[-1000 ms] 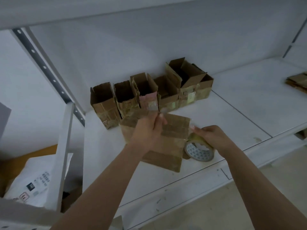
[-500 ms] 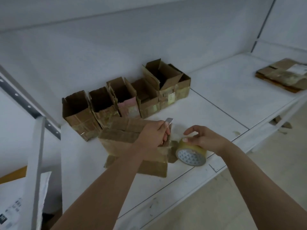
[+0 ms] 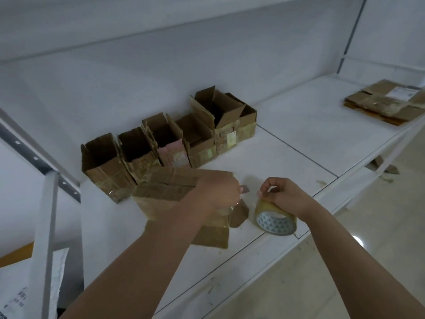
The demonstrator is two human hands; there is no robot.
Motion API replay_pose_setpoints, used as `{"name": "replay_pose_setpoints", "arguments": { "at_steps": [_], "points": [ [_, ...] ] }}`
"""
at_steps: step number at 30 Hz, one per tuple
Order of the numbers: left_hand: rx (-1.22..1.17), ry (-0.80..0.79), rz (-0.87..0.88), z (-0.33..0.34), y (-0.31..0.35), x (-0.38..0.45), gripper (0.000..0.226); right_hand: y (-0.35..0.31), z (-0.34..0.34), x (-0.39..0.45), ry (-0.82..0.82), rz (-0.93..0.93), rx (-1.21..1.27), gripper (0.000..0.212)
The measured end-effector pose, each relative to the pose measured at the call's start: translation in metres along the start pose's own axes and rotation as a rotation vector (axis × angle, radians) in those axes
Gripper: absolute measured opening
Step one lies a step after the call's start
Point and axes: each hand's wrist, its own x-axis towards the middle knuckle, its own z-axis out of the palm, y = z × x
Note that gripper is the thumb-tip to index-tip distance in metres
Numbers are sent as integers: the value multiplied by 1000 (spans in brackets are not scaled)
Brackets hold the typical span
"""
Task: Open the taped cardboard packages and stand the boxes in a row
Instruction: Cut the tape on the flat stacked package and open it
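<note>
Since half a second back, my view has swung a little right and both hands have come apart: the right hand (image 3: 284, 194) now sits on top of the tape roll (image 3: 276, 218) rather than reaching toward the left. I see its fingers curled over the roll's upper edge, thumb and forefinger pinched together above it, perhaps on the tape's loose end, though that part is too small for me to be sure. The roll stands on its edge near the front lip of the white shelf (image 3: 310, 139).

My left hand (image 3: 218, 192) grips a small flat blade (image 3: 244, 188), whose tip pokes out toward the right hand, and rests over the cardboard package (image 3: 165, 192) lying just in front of the row. Its flaps spread flat toward the shelf's front edge.

Behind it, the opened boxes (image 3: 170, 139) stand upright side by side against the back wall, tops open. Well off to the right lies a stack of flattened cardboard (image 3: 386, 102).
</note>
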Motion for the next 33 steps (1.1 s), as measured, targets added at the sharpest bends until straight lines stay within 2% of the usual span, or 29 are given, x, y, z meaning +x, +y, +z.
{"name": "replay_pose_setpoints", "arguments": {
  "at_steps": [4, 6, 8, 10, 12, 13, 15, 18, 20, 25, 28, 33],
  "points": [
    [362, -60, -65, 3, 20, 9, 31, -2, 5, -3, 84, -30, -58, 20],
    [441, -80, -81, 4, 30, 9, 30, -3, 8, -4, 109, -25, -53, 22],
    [462, -30, -54, 7, 31, 5, 30, -2, 11, -6, 123, 1, -11, 21],
    [336, 49, -1, 5, 19, 0, 30, -1, 14, -7, 140, 48, 32, 20],
    [45, 40, 19, -2, 1, -7, 32, 1, 17, -7, 143, 86, 68, 20],
    [-129, 58, -1, -2, -9, -8, 34, 1, 19, -7, 139, 97, 81, 19],
    [-367, 209, -90, 6, -22, -5, 33, 0, 22, -6, 127, 111, 87, 18],
    [-278, 385, -218, 28, -17, 4, 27, 0, 25, -5, 113, 152, 73, 16],
    [-252, 434, -290, 34, -9, 7, 31, 2, 23, -5, 106, 198, 60, 14],
    [-173, 416, -340, 33, -1, 9, 31, 9, 14, -7, 187, 272, 151, 14],
    [-124, 402, -342, 34, 7, 13, 34, 10, 15, -9, 229, 239, 155, 15],
    [-186, 390, -296, 35, 2, 12, 37, 7, 16, -12, 266, 197, 188, 17]
  ]
}}
